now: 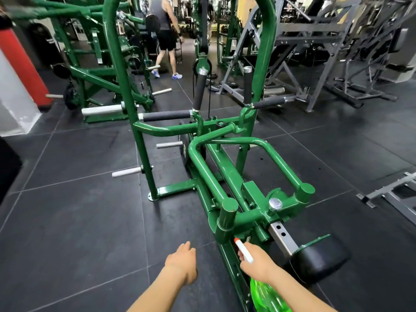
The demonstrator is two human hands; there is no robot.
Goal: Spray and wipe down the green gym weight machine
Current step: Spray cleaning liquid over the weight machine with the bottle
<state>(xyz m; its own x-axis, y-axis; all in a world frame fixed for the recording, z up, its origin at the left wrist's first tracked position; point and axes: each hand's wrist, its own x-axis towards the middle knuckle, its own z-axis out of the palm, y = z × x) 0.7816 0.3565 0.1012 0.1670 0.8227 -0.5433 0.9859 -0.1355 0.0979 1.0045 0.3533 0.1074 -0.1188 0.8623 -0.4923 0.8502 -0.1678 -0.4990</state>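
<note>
Green machine frame (227, 174) running lower right to upper centre, nearest right hand (256, 263) gripping spray bottle (263, 296), nozzle aimed at it; left hand (183, 261) relaxed, empty.

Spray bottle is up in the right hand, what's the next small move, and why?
Probably squeeze the trigger. The right hand holds the green spray bottle with its nozzle aimed at the green machine's lower frame, close by. The left hand is empty, with no cloth visible.

Glossy painted-metal machine frame (227, 174), matt foam grips (166, 115), translucent plastic spray bottle (265, 296).
</note>
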